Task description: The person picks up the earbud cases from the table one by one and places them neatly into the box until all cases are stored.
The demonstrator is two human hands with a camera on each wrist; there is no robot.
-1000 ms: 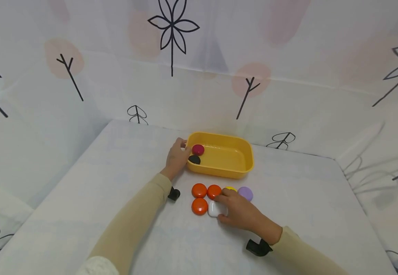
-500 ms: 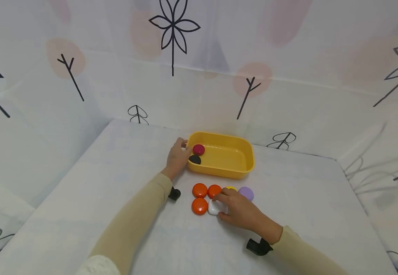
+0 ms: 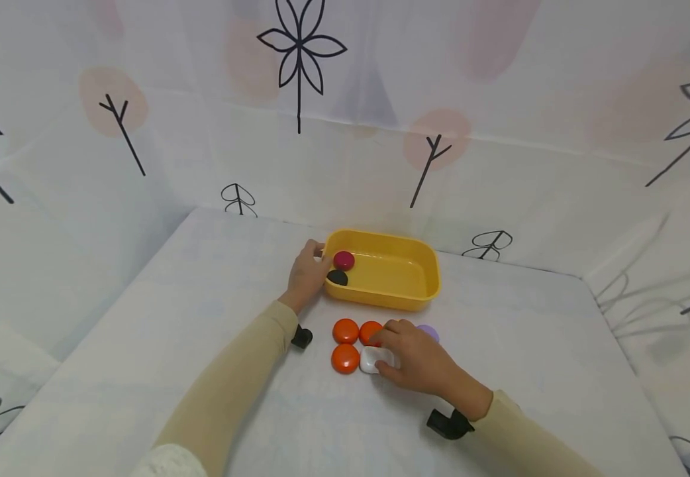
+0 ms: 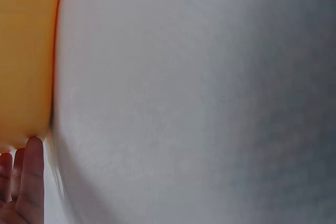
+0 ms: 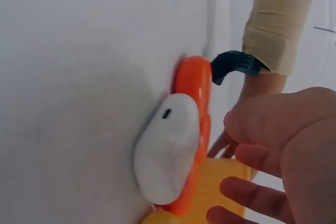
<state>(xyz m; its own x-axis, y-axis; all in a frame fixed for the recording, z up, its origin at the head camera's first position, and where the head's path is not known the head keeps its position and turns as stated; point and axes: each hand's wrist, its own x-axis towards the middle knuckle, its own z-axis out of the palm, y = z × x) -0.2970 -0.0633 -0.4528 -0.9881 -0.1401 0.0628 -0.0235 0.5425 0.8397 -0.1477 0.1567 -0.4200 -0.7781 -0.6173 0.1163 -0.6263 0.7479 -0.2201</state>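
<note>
My left hand (image 3: 306,271) rests on the left end of a yellow plastic tray (image 3: 432,271). In the left wrist view, its straight fingers (image 4: 32,171) touch the tray's outer wall. My right hand (image 3: 413,354) hovers over a glossy white rounded-square piece (image 3: 371,360), thumb and fingers spread. In the right wrist view, a gap shows between the fingers and the white piece (image 5: 168,156), which has a small dark slot. Beside it lie orange-red round discs (image 3: 345,358), close together. A purple disc (image 3: 428,331) is partly behind the hand. A yellow piece (image 5: 160,217) shows only in the right wrist view.
Inside the tray, at its left end, lie a dark red disc (image 3: 344,260) and a black disc (image 3: 338,277). The white-covered table (image 3: 232,265) meets a patterned cloth backdrop (image 3: 345,172) just behind the tray. Black wrist mounts (image 3: 449,424) hang under both forearms.
My right hand has shifted slightly rightward, its fingers drawing back from the white piece and covering the yellow one in the head view. The left hand and tray have stayed put.
</note>
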